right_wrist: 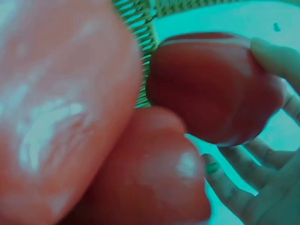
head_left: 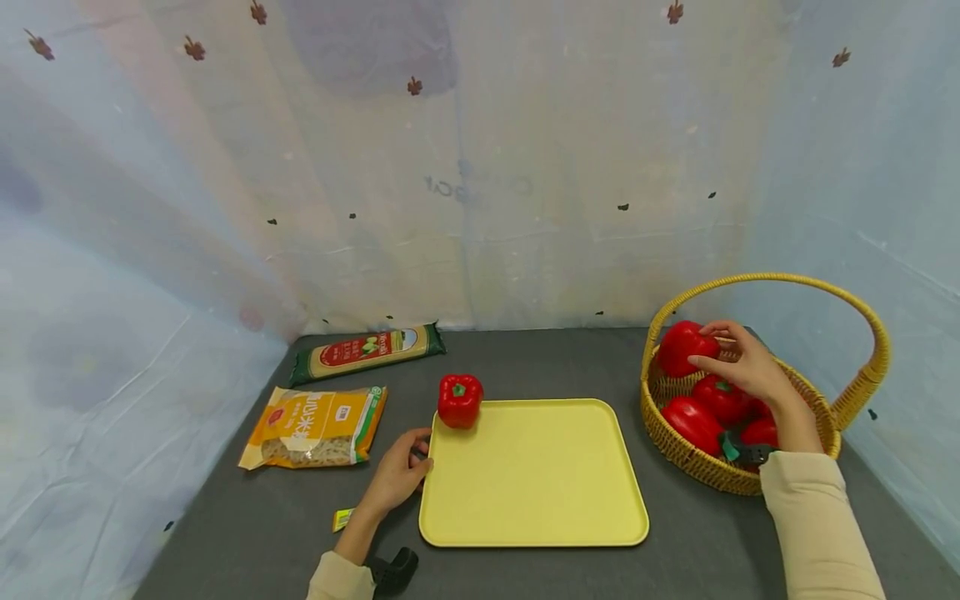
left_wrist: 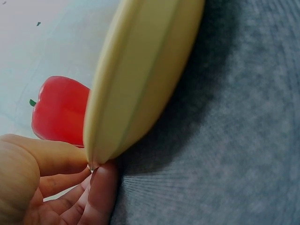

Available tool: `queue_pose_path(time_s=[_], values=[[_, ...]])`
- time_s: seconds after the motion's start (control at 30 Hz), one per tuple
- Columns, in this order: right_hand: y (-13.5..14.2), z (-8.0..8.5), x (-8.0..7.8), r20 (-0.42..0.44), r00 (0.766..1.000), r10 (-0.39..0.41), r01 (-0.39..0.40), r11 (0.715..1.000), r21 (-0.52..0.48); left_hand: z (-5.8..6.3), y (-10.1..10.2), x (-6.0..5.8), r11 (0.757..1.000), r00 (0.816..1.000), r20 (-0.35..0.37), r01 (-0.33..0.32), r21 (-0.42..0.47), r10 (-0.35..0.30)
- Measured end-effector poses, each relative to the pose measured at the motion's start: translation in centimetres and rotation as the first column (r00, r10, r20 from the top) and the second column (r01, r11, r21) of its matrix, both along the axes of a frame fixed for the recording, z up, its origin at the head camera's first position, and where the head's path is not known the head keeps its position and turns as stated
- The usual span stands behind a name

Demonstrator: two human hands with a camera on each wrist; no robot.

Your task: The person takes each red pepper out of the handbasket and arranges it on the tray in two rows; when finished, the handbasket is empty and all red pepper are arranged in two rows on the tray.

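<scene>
On the counter (head_left: 517,362), left of a wicker basket (head_left: 677,450), lies a yellow tray (head_left: 547,475), fingers of the left hand (head_left: 397,472) pinching its left edge; those of the right hand (head_left: 744,364) grip a red bell pepper (head_left: 681,350) at the basket's far-left side.

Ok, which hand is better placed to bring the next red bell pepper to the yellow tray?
Probably the right hand: it grips a red bell pepper at the wicker basket. The left hand is on the yellow tray's far side from the basket, pinching its left edge.
</scene>
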State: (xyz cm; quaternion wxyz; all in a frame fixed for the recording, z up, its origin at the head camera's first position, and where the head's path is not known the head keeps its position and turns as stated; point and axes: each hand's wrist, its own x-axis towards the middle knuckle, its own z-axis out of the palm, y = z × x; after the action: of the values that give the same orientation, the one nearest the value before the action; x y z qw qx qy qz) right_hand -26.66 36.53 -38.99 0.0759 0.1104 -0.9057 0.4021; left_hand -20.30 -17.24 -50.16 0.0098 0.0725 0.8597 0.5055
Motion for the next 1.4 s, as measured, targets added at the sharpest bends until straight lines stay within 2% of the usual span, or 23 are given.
queue_pose_path(time_s=[0.2, 0.33, 0.53, 0.63, 0.73, 0.9, 1.0, 1.23, 1.4], values=[[-0.8, 0.8, 1.3, -0.061, 0.998, -0.024, 0.026, 0.999, 0.039, -0.1, 0.0, 0.2, 1.0, 1.0, 0.003, 0.003, 0.005, -0.003], [-1.6, 1.5, 2.4, -0.102, 0.994, 0.039, -0.036, 0.999, 0.032, -0.1, 0.0, 0.3, 1.0, 1.0, 0.009, 0.004, 0.009, -0.004], [-3.4, 2.8, 4.7, -0.144, 0.982, 0.123, -0.112, 0.991, 0.078, 0.0, 0.1, 0.4, 1.0, 1.0, 0.005, 0.011, 0.011, -0.011], [-4.6, 2.8, 5.6, -0.18, 0.966, 0.187, -0.177, 0.982, 0.07, 0.0, 0.1, 0.5, 1.0, 1.0, -0.005, 0.018, 0.012, -0.018], [-6.1, 2.5, 6.0, -0.218, 0.939, 0.265, -0.263, 0.964, 0.038, 0.0, 0.1, 0.6, 1.0, 1.0, -0.013, 0.025, 0.016, -0.025], [-8.9, 1.2, 5.9, -0.223, 0.909, 0.351, -0.362, 0.932, -0.009, 0.1, 0.1, 0.5, 1.0, 1.0, -0.004, 0.016, 0.02, -0.016], [-10.7, 0.6, 5.7, -0.219, 0.902, 0.371, -0.384, 0.923, -0.017, 0.1, 0.1, 0.4, 1.0, 1.0, 0.005, 0.004, 0.017, -0.004], [-14.8, 0.5, 5.6, -0.22, 0.882, 0.417, -0.438, 0.897, -0.056, 0.2, 0.2, 0.3, 1.0, 1.0, 0.0, -0.01, 0.005, 0.01], [-16.6, -0.6, 4.7, -0.201, 0.873, 0.444, -0.467, 0.88, -0.089, 0.1, 0.1, 0.2, 1.0, 1.0, 0.001, -0.01, 0.009, 0.01]])
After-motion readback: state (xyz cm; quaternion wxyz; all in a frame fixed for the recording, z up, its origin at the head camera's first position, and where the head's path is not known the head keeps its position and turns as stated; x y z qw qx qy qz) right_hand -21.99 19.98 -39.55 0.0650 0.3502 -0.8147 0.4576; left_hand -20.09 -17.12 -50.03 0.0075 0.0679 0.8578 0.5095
